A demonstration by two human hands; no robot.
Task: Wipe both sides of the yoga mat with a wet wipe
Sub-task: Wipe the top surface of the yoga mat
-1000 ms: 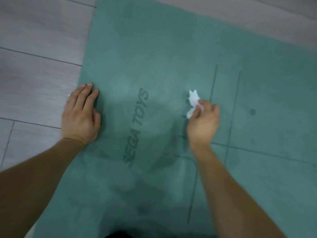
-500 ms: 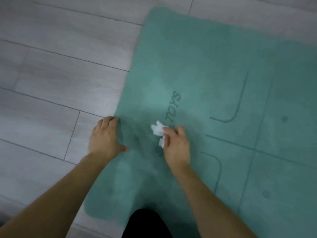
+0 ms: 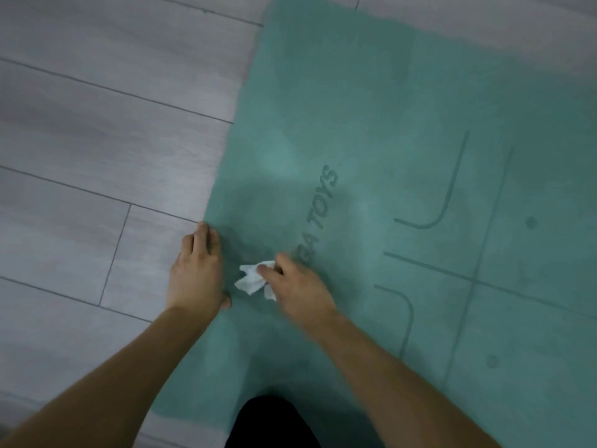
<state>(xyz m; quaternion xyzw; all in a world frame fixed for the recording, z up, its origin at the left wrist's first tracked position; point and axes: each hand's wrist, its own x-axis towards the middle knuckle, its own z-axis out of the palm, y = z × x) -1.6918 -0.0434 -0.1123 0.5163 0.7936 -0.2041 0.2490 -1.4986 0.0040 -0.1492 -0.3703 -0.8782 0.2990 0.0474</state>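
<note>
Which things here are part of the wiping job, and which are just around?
Job:
yoga mat
wet wipe, gripped by right hand
left hand, resting on the mat's edge

Just around:
grey plank floor
dark shape at bottom edge

The right hand (image 3: 297, 286) hides part of the wet wipe (image 3: 253, 279) and the mat's lettering (image 3: 323, 211).

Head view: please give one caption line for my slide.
Left hand presses the green yoga mat edge; right hand holds a wet wipe.
</note>
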